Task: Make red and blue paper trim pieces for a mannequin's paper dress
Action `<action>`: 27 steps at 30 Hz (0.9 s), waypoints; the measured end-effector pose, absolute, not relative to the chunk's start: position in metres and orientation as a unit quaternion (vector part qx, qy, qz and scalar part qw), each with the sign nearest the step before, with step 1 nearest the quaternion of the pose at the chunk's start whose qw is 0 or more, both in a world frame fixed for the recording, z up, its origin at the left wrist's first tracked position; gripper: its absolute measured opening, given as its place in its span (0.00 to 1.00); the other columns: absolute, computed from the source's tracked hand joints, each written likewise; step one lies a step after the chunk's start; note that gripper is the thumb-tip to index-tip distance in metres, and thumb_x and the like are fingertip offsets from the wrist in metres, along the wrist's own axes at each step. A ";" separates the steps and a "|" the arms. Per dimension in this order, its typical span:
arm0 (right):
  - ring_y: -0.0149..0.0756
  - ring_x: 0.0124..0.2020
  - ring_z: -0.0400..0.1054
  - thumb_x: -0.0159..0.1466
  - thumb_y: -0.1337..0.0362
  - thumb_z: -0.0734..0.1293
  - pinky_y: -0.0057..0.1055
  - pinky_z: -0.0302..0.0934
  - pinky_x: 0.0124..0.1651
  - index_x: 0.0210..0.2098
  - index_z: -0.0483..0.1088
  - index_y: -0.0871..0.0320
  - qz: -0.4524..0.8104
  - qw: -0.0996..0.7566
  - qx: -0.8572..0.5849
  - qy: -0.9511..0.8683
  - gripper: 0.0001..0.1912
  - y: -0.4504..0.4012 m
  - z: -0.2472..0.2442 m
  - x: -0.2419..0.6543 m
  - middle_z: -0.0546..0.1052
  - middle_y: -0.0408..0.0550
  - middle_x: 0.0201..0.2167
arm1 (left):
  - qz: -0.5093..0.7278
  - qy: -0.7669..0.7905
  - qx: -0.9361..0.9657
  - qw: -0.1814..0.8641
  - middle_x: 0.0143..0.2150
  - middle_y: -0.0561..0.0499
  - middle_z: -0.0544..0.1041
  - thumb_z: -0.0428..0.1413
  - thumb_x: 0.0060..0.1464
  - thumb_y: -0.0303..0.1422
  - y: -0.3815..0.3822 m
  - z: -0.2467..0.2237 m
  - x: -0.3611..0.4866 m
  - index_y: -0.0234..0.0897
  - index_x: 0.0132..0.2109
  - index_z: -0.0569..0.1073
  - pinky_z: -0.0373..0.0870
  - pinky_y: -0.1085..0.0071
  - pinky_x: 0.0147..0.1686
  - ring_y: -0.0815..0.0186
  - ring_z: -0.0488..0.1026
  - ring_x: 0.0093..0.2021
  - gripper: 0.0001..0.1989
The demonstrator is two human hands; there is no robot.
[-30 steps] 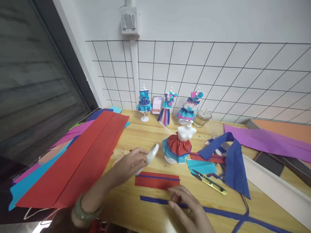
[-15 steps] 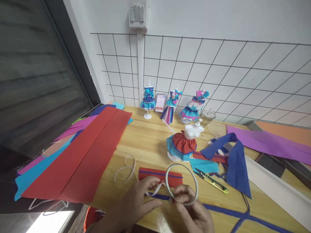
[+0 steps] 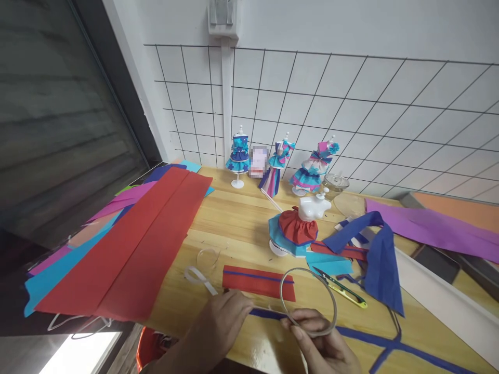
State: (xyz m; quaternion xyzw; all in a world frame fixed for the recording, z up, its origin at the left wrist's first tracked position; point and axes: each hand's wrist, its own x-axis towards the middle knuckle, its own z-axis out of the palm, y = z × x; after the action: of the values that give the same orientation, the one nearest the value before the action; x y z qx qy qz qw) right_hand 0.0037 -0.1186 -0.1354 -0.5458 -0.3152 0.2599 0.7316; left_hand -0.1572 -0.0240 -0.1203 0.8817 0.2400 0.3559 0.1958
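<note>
My right hand (image 3: 323, 337) pinches the lower edge of a pale tape ring (image 3: 281, 291), which stands upright above the table's front part. To its left, my left hand (image 3: 224, 324) has its fingers closed on a thin white strip (image 3: 198, 277), whose looped end sticks out to the left. Behind the hands lies a red fabric piece (image 3: 257, 284) with a blue line along it. A long blue strip (image 3: 364, 336) runs under and past the hands. The small white mannequin (image 3: 312, 208) in a red and light-blue skirt stands beyond.
Red fabric (image 3: 132, 244) covers stacked coloured sheets on the left. Three dressed mannequins, one in blue (image 3: 238, 156), stand by the wall. Yellow-green snips (image 3: 346, 293), blue fabric (image 3: 380, 259), a purple sheet (image 3: 432, 226) and a glass bowl (image 3: 336, 183) are at the right.
My left hand has closed from a looser, open-fingered pose and turned over the white strip. My right hand and the ring have moved slightly right, away from my left hand.
</note>
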 end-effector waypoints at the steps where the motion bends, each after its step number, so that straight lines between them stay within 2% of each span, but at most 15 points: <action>1: 0.36 0.25 0.74 0.50 0.66 0.73 0.27 0.70 0.26 0.22 0.71 0.58 0.242 0.728 -0.550 -0.331 0.07 -0.117 -0.135 0.006 0.77 0.48 0.25 | 0.334 0.244 0.886 0.208 0.28 0.52 0.75 0.44 0.60 0.25 -0.025 -0.120 -0.157 0.36 0.37 0.68 0.67 0.74 0.29 0.69 0.72 0.29 0.09; 6: 0.35 0.27 0.72 0.50 0.70 0.72 0.26 0.68 0.26 0.24 0.72 0.58 0.108 0.711 -0.578 -0.385 0.05 -0.112 -0.136 0.009 0.76 0.47 0.25 | 0.310 0.246 0.880 0.262 0.30 0.55 0.77 0.49 0.58 0.28 -0.030 -0.117 -0.157 0.39 0.39 0.72 0.64 0.74 0.29 0.70 0.73 0.28 0.07; 9: 0.38 0.30 0.72 0.50 0.73 0.71 0.31 0.67 0.31 0.25 0.70 0.56 0.021 0.685 -0.565 -0.461 0.07 -0.114 -0.138 0.010 0.76 0.48 0.28 | 0.296 0.286 0.865 0.286 0.28 0.55 0.78 0.53 0.56 0.33 -0.030 -0.112 -0.159 0.40 0.44 0.73 0.63 0.75 0.27 0.70 0.71 0.25 0.09; 12: 0.40 0.31 0.71 0.50 0.77 0.71 0.36 0.65 0.33 0.30 0.71 0.55 -0.022 0.617 -0.538 -0.574 0.12 -0.117 -0.135 0.016 0.78 0.49 0.32 | 0.230 0.281 0.875 0.320 0.25 0.54 0.77 0.53 0.55 0.35 -0.027 -0.106 -0.163 0.42 0.48 0.73 0.62 0.76 0.27 0.70 0.69 0.23 0.14; 16: 0.34 0.24 0.69 0.51 0.79 0.68 0.33 0.63 0.27 0.36 0.68 0.54 -0.003 0.568 -0.507 -0.648 0.17 -0.117 -0.132 0.019 0.79 0.50 0.34 | 0.143 0.264 0.871 0.389 0.24 0.54 0.76 0.47 0.59 0.34 -0.025 -0.098 -0.163 0.40 0.39 0.77 0.60 0.77 0.30 0.72 0.67 0.24 0.13; 19: 0.29 0.19 0.68 0.56 0.78 0.65 0.29 0.61 0.23 0.27 0.64 0.54 -0.028 0.554 -0.511 -0.657 0.11 -0.112 -0.139 0.016 0.79 0.48 0.30 | 0.120 0.301 0.847 0.421 0.22 0.55 0.73 0.48 0.58 0.35 -0.024 -0.095 -0.161 0.39 0.35 0.77 0.57 0.77 0.29 0.73 0.65 0.24 0.13; 21: 0.28 0.17 0.67 0.58 0.76 0.63 0.27 0.58 0.21 0.22 0.60 0.54 -0.087 0.549 -0.494 -0.669 0.13 -0.108 -0.146 0.015 0.79 0.46 0.25 | 0.107 0.325 0.828 0.445 0.20 0.56 0.70 0.49 0.57 0.35 -0.023 -0.095 -0.162 0.38 0.34 0.77 0.55 0.77 0.27 0.73 0.63 0.23 0.13; 24: 0.29 0.17 0.68 0.59 0.73 0.62 0.27 0.60 0.21 0.26 0.64 0.55 -0.157 0.542 -0.457 -0.687 0.08 -0.106 -0.153 0.017 0.78 0.46 0.22 | 0.078 0.359 0.799 0.477 0.19 0.57 0.65 0.48 0.56 0.37 -0.019 -0.096 -0.167 0.37 0.33 0.76 0.52 0.76 0.24 0.73 0.59 0.22 0.14; 27: 0.31 0.22 0.72 0.58 0.74 0.61 0.27 0.65 0.25 0.30 0.66 0.56 -0.122 0.517 -0.477 -0.701 0.07 -0.110 -0.150 0.023 0.78 0.47 0.24 | 0.062 0.400 0.780 0.477 0.22 0.57 0.68 0.49 0.55 0.39 -0.012 -0.095 -0.176 0.37 0.33 0.76 0.54 0.76 0.25 0.72 0.62 0.25 0.13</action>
State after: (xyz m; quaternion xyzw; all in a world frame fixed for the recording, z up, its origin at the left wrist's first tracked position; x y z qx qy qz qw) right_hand 0.0226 -0.1097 -0.1498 -0.4768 -0.7007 -0.1216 0.5167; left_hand -0.1764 -0.0123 -0.0952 0.7797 0.4005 0.0620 0.4773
